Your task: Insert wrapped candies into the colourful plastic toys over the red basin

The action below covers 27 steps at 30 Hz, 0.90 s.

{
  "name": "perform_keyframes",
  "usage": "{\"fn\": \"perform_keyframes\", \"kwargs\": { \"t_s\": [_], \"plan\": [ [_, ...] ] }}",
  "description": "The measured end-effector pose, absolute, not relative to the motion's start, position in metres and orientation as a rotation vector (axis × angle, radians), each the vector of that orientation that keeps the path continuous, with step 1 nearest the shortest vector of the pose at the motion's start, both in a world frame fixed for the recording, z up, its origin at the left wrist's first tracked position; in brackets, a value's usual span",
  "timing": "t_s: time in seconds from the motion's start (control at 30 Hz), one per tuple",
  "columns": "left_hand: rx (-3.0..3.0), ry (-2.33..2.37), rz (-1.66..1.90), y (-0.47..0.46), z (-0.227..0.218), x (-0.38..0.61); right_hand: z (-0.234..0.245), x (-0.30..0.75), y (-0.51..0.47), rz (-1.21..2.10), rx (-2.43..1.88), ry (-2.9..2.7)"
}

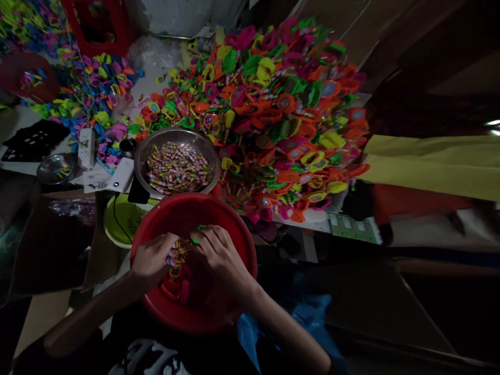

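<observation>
Both hands are over a large red basin [238,234] in front of my body. My left hand [153,258] is closed around a bunch of small wrapped candies [177,253] with twisted golden ends. Close beside it, my right hand [216,247] has its fingers curled around a bright green plastic piece [198,234], which looks like a toy watch; most of it is hidden by the fingers. Below the hands, a few orange and pink toy watches [174,289] lie in the basin.
Behind the basin stands a metal bowl [177,164] full of wrapped candies. A tall heap of colourful toy watches [281,120] covers the table's right. At the left are a green bowl [117,221], a power strip [86,146], a white box [122,176] and a small metal dish [57,169].
</observation>
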<state>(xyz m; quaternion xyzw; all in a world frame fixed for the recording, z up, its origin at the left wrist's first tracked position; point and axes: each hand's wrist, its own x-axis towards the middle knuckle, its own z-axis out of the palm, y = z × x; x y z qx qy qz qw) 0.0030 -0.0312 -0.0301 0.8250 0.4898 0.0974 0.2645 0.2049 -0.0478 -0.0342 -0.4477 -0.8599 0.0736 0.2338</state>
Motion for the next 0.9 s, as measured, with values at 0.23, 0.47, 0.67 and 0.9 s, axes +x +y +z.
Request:
{"fn": "perform_keyframes", "kwargs": {
  "t_s": [0.23, 0.47, 0.67, 0.9],
  "plan": [
    [2.403, 1.294, 0.342, -0.036, -0.032, 0.005, -0.033, 0.199, -0.05, 0.106, -1.257, -2.321],
    [2.46, 1.271, 0.378, -0.04, -0.031, 0.01, -0.036, 0.198, -0.048, 0.067, -1.313, -2.167],
    [2.541, 1.278, 0.394, -0.041, -0.035, 0.015, -0.036, 0.205, -0.043, 0.02, -1.129, -2.299],
    [2.563, 1.293, 0.319, -0.04, -0.037, 0.017, -0.038, 0.206, -0.04, 0.005, -1.072, -2.33]
  ]
}}
